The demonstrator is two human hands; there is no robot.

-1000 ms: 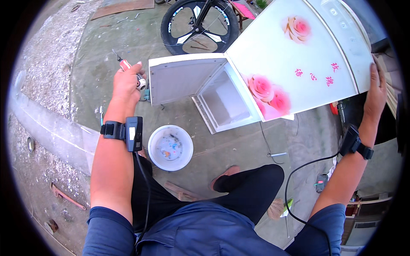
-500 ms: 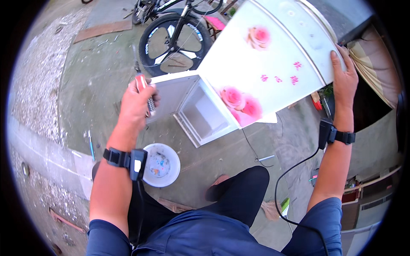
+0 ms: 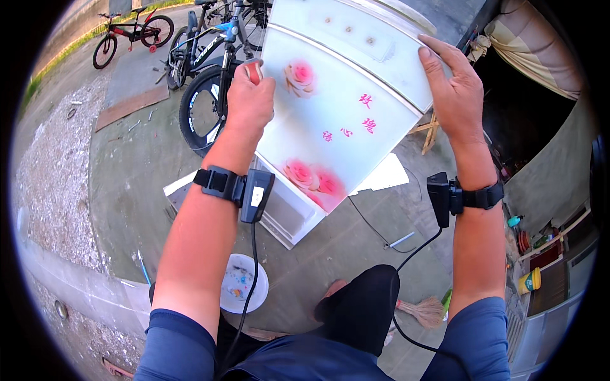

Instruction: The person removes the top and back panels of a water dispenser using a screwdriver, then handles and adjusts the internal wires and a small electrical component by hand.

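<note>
A white refrigerator (image 3: 298,133) with pink roses on its glossy front stands tilted in my view, its lower compartment (image 3: 289,209) exposed. My left hand (image 3: 249,101) is closed in a fist around a red-handled tool (image 3: 254,72), held up beside the rose front; the rest of the tool is hidden by the hand. My right hand (image 3: 452,89) grips the refrigerator's upper right edge, thumb and forefinger at the front and the other fingers partly hidden. The lower door (image 3: 175,185) swings out to the left, largely covered by my left forearm.
A white basin (image 3: 261,289) with small bits in it sits on the ground by my leg. Bicycles stand behind on the left, the nearest with a black wheel (image 3: 197,111). A broom (image 3: 422,311) lies to the right, and a yellow bucket (image 3: 529,280) stands farther right.
My left hand has moved up and right with the red-handled tool, from beside the lower door to the rose front. My right hand stays at the refrigerator's edge, and the view has shifted.
</note>
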